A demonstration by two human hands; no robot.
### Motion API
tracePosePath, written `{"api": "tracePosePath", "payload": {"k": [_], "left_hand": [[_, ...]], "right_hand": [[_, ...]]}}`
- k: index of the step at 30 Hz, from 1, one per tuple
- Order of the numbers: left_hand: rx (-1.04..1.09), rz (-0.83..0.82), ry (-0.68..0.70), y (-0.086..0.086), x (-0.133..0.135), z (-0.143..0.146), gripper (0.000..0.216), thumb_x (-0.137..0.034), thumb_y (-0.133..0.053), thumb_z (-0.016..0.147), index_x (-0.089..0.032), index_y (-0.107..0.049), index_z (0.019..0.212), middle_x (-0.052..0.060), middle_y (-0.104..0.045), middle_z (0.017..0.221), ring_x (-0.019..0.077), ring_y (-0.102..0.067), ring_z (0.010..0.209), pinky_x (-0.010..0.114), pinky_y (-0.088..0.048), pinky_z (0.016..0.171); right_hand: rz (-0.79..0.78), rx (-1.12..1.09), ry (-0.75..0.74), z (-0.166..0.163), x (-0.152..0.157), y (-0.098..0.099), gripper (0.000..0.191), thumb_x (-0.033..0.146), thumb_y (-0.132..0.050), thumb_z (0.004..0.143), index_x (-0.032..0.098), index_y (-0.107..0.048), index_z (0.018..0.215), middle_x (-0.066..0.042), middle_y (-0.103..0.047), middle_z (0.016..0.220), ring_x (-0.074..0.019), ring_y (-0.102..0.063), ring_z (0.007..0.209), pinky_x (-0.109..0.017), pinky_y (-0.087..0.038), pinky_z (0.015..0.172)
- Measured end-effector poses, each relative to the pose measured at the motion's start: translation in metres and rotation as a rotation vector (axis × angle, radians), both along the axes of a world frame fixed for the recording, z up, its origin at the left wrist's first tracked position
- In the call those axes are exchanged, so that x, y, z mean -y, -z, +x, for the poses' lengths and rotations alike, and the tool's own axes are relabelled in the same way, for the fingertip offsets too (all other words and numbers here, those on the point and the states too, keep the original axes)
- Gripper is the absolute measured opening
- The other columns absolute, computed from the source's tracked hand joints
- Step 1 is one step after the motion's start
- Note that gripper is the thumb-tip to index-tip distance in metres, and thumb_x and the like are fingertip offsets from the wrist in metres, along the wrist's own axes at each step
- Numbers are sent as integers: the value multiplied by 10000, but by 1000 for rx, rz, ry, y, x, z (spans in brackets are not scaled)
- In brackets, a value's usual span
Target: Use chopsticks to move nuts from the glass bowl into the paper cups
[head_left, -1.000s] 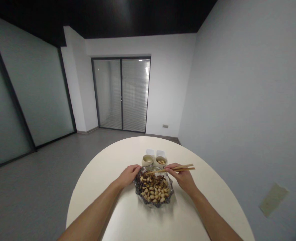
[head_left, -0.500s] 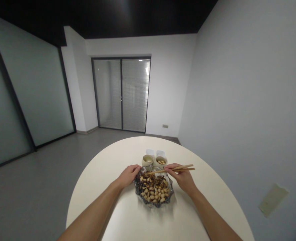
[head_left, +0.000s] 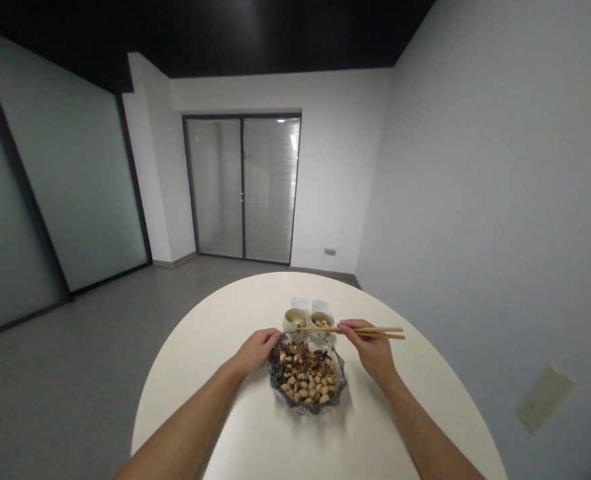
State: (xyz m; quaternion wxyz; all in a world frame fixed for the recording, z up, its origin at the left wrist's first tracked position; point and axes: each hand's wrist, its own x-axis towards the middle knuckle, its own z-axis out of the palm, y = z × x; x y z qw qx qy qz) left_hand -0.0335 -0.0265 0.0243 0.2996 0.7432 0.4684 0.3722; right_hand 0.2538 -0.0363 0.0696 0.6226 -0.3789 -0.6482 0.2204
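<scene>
A scalloped glass bowl (head_left: 343, 381) stands before me, filled with pale shelled nuts (head_left: 309, 388) and darker brown pieces (head_left: 303, 355). My left hand (head_left: 258, 351) grips its rim at the upper left. In my right hand (head_left: 373, 350) is a pair of wooden chopsticks (head_left: 391, 333), held nearly level above the bowl's far edge. Their tips point left, by the front of a small round cup (head_left: 288, 324); a tiny dark piece seems to be at them. A second cup (head_left: 330, 325), holding several pale nuts, sits to the right, partly behind the chopsticks.
Two small white, translucent containers, one left (head_left: 299, 304) and one right (head_left: 320, 306), are behind the cups. Everything stands on a round cream table (head_left: 195, 347). A white wall (head_left: 455, 233) runs along the right side.
My right hand has moved up and to the right with the chopsticks. Their tips have left the bowl's contents and risen to the cup's front. My left hand has stayed put.
</scene>
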Motion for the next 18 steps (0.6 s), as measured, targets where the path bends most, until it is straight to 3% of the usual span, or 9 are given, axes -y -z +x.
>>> {"api": "tracePosePath", "payload": {"k": [12, 18], "left_hand": [[8, -7, 4, -1, 1, 0, 505, -528, -368, 950, -176, -729, 974, 58, -748, 975, 235, -641, 925, 310, -465, 844], [4, -6, 3, -2, 1, 0, 502, -524, -368, 952, -177, -730, 967, 59, -748, 969, 234, -643, 918, 310, -467, 837]], "right_hand": [[38, -90, 207, 20, -21, 12, 245, 444, -739, 783, 212, -766, 857, -70, -761, 884, -258, -702, 861, -438, -564, 836], [43, -72, 238, 22, -27, 17, 272, 468, -730, 776, 207, -769, 840, -80, -758, 892, -270, -693, 877, -453, -551, 860]]}}
